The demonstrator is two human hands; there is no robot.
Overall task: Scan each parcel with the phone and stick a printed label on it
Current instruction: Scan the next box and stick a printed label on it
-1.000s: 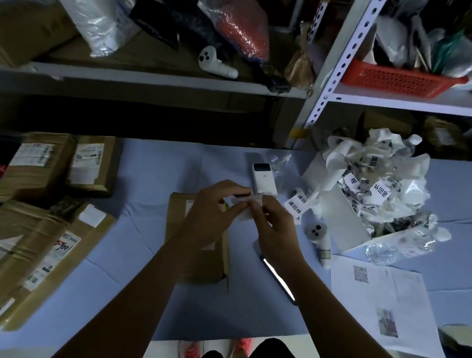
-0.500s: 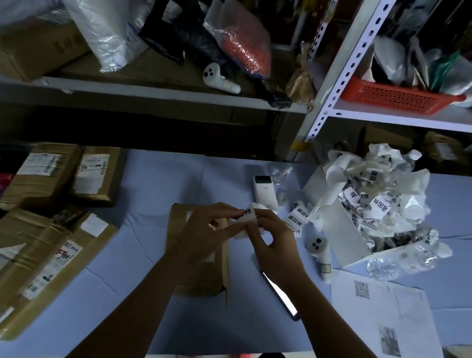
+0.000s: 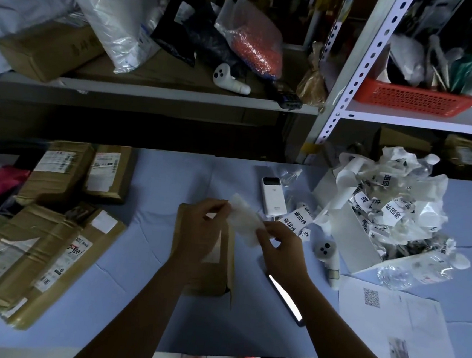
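Note:
A brown cardboard parcel [image 3: 215,274] lies on the blue table [image 3: 145,285] just in front of me. Above it my left hand [image 3: 198,232] pinches the upper left end of a pale strip of label paper [image 3: 244,219], and my right hand [image 3: 280,251] pinches its lower right end. The strip is stretched slantwise between the two hands. The phone [image 3: 285,299] lies face up with its screen lit, under my right forearm. A strip of printed labels [image 3: 297,218] trails from a white label printer [image 3: 273,196] behind my hands.
Several taped brown parcels [image 3: 37,250] are stacked at the left. A white box [image 3: 349,234] heaped with crumpled label backing stands at the right, with a white controller [image 3: 329,258] and printed sheets [image 3: 404,330] near it. Cluttered shelves [image 3: 179,94] rise behind the table.
My hands have drawn apart, pulling the small folded label paper out into a longer slanted strip. The camera view tilted down a little.

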